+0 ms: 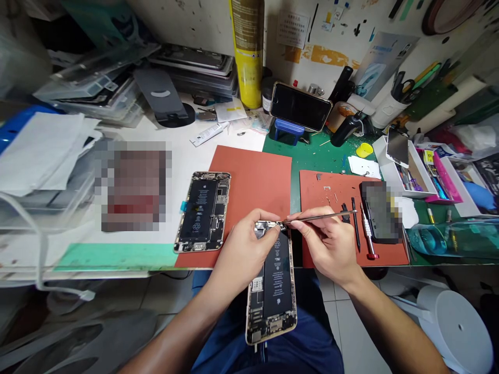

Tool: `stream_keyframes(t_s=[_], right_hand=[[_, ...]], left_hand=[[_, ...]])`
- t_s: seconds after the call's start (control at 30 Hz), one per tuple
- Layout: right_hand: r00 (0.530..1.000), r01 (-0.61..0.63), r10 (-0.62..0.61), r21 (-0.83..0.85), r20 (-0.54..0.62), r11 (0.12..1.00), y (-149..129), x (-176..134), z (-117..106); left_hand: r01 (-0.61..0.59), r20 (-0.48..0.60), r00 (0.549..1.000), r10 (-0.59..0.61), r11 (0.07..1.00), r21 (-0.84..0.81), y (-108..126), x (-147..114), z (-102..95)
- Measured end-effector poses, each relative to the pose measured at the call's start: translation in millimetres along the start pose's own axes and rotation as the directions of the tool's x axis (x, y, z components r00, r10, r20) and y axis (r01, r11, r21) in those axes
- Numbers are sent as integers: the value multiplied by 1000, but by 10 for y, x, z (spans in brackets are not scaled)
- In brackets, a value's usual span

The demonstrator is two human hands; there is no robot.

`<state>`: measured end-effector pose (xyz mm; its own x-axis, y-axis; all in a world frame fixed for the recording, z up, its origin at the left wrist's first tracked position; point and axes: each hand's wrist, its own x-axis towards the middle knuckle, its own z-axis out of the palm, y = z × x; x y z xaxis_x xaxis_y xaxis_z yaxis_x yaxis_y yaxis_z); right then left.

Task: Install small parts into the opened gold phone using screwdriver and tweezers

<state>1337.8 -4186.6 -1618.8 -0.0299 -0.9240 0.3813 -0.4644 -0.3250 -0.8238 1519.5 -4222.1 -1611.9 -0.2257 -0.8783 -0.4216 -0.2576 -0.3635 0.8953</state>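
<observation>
An opened smartphone [277, 280] with its battery and boards exposed reaches from the table's front edge out over my lap. My left hand [249, 241] grips its far end, thumb pressed on the inner parts there. In my right hand [329, 241] is a pair of thin metal tweezers [323, 216], pinched between thumb and fingers. Their tip points left and meets the phone's far end near my left thumb; what it touches is too small to make out. A second opened phone [202, 212] lies to the left, partly on the red-brown mat [253, 176].
On the right-hand mat [312, 187] lie a screwdriver [367, 231], a black pry tool [355, 223] and small loose parts. A phone on a blue stand [288, 130] leans at the back beside a yellow can [249, 78]. Boxes of tools [413, 176] line the right.
</observation>
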Motion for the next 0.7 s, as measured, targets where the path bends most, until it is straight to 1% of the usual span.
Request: stream_keyframes(t_s=[0.13, 0.3, 0.43, 0.5, 0.6, 0.63, 0.7], right_hand=[[1000, -5, 5, -19, 18, 1000, 10, 10, -6], [998, -63, 63, 71, 0, 995, 76, 3, 17], [996, -92, 92, 79, 6, 993, 89, 16, 19], [992, -125, 126, 132, 1, 983, 92, 19, 23], [980, -190, 201, 279, -10, 941, 107, 14, 44], [977, -199, 213, 306, -11, 931, 113, 12, 52], [977, -198, 211, 298, -12, 934, 122, 8, 63]], left_hand=[[-19, -13, 1000, 19, 1000, -1, 2, -5, 6], [-1, 8, 1000, 1, 1000, 0, -4, -6, 3], [-30, -7, 1000, 30, 999, -20, -8, -4, 13], [-33, -4, 999, 33, 999, -30, -9, -4, 17], [-19, 5, 1000, 19, 999, -36, -14, -2, 15], [-15, 6, 1000, 16, 999, -40, -16, -1, 12], [-14, 8, 1000, 15, 999, -43, -20, 0, 7]])
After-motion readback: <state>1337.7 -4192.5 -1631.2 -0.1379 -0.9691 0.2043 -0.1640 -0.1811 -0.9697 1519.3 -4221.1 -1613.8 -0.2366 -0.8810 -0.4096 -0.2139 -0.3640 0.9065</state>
